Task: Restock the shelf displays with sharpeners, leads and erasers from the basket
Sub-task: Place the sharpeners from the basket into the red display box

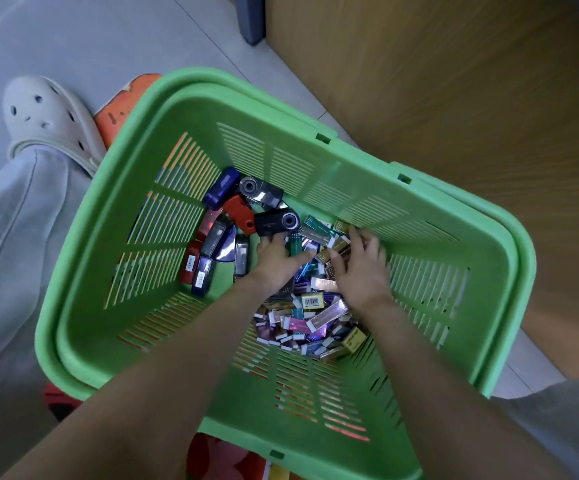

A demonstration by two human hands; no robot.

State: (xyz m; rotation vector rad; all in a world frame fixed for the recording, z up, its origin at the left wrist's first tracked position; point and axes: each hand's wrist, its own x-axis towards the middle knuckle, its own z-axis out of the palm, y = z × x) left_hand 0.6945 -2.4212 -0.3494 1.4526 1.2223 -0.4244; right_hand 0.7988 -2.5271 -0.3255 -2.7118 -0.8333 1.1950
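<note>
A green plastic basket [419,209] stands on the floor below me. In its far left corner lie several sharpeners [267,202], black, red and blue. A heap of small lead and eraser packs [312,320] fills the middle and right of its bottom. Both my hands are down in that heap. My left hand [276,261] has its fingers curled into the packs, with a dark teal pack [295,244] between fingers and thumb. My right hand [362,271] curls over some gold packs [337,249], thumb against them. The packs under both palms are hidden.
A wooden shelf side [454,81] rises close behind and to the right of the basket. My left leg in grey trousers and a white clog [49,116] stand on the grey tiles at left. An orange and red mat [122,109] lies under the basket.
</note>
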